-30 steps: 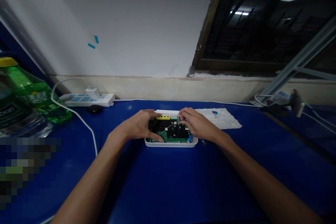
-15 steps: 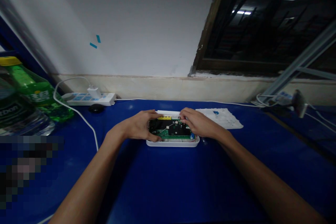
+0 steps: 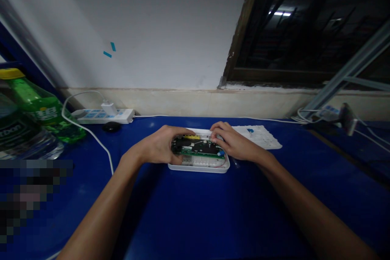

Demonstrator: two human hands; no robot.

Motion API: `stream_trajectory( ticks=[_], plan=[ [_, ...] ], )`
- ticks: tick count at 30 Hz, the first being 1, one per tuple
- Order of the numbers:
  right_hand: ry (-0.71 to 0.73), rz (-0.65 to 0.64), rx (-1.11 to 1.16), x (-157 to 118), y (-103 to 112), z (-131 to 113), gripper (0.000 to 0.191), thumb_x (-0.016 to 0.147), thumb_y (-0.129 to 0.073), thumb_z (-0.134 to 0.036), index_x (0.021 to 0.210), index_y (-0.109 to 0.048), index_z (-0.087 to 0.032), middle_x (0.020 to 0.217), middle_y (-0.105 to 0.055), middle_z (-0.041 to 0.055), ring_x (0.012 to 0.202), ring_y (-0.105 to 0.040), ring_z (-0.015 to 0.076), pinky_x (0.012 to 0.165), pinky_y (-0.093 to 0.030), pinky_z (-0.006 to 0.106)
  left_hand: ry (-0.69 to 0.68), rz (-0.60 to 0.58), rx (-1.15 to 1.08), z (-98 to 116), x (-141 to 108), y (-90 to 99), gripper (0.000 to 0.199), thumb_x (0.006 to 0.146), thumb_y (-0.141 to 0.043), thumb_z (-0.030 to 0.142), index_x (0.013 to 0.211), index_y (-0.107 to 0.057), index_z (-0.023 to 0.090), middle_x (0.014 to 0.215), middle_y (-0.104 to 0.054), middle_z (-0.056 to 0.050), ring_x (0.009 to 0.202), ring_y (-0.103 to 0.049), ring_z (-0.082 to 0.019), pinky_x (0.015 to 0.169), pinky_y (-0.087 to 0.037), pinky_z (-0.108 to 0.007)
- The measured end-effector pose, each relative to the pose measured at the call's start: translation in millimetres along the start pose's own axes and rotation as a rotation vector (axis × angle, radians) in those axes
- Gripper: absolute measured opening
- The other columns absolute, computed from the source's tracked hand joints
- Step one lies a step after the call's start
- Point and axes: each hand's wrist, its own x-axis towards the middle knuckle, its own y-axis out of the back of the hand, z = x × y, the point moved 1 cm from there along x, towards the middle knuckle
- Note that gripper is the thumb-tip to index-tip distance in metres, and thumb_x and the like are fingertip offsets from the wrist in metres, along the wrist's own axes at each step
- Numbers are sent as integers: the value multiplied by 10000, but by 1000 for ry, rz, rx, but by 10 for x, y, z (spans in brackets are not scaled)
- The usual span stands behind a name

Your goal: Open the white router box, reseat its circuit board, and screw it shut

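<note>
Both my hands hold a green circuit board point(image 3: 199, 155) with a black top face, gripping it by its left and right sides. It sits raised above a shallow white plastic tray point(image 3: 198, 169). My left hand point(image 3: 158, 145) wraps the board's left end, near a yellow connector point(image 3: 191, 137). My right hand point(image 3: 233, 142) covers the far right corner, close to a blue component point(image 3: 221, 152). Under the board, white tray parts and a thin red wire point(image 3: 219, 166) show.
A white perforated sheet point(image 3: 258, 137) with a small blue item lies right of the tray on the blue table point(image 3: 183, 211). At left stand bottles, a power strip point(image 3: 103, 116) and a white cable. Cables and a metal frame lie at right.
The circuit board has risen from the tray and shifted toward the far side, showing more of the tray's inside. Both hands have moved up with it.
</note>
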Motion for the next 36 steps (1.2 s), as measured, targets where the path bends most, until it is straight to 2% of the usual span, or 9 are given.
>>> stream_trajectory(
  ticks=[4,10,14,19,24,27,31,36],
  plan=[
    [5,-21,47,11,31,-64,146,995,-440,-201,939,-575,-204,1029,-581,87,1003,-543,223,890,-452,371,-41,15,22,24,18,-28,716,652,-769,162,1348,-604,202,1253,-692,-73,1098,-665,-252,962,-506,-357],
    [-127,-16,85,19,22,-112,142,982,-485,-248,899,-591,-202,880,-609,59,802,-565,193,719,-422,336,-91,-5,123,-5,67,-130,706,666,-723,124,1353,-586,215,1301,-662,-82,1142,-641,-269,990,-491,-391],
    [-208,-37,324,26,-2,-115,99,969,-534,-311,964,-572,-220,795,-619,22,698,-574,165,636,-428,312,-72,18,225,10,85,-163,644,679,-692,117,1315,-614,176,1199,-695,-104,1056,-659,-274,946,-504,-402],
    [-310,39,697,64,-59,-94,297,813,-746,-385,1000,-587,-218,1012,-636,49,882,-631,176,757,-510,321,-97,39,209,63,78,-156,593,675,-675,105,1263,-653,182,1117,-709,-89,987,-661,-255,899,-507,-374],
    [-494,103,871,70,-79,-56,342,701,-828,-304,978,-653,-209,962,-677,53,891,-644,192,740,-515,320,-134,51,152,123,73,-144,557,679,-686,122,1232,-675,187,1118,-710,-84,974,-659,-259,902,-499,-379],
    [-515,97,864,55,-75,-30,327,685,-836,-268,970,-686,-215,990,-703,64,927,-656,211,772,-526,341,-143,48,143,156,74,-149,561,686,-672,125,1243,-672,194,1124,-708,-87,1004,-651,-269,907,-496,-386],
    [-446,56,787,51,-96,-9,249,745,-797,-297,964,-704,-224,1049,-712,78,972,-656,228,816,-530,380,-136,44,147,185,72,-148,590,677,-614,95,1255,-673,200,1092,-717,-82,989,-644,-261,896,-494,-384],
    [-422,90,780,53,-95,-14,259,724,-803,-304,948,-710,-213,1001,-699,63,961,-647,223,801,-522,374,-150,32,134,177,64,-137,609,677,-604,100,1273,-670,210,1094,-719,-80,978,-648,-260,886,-495,-384]
  ],
)
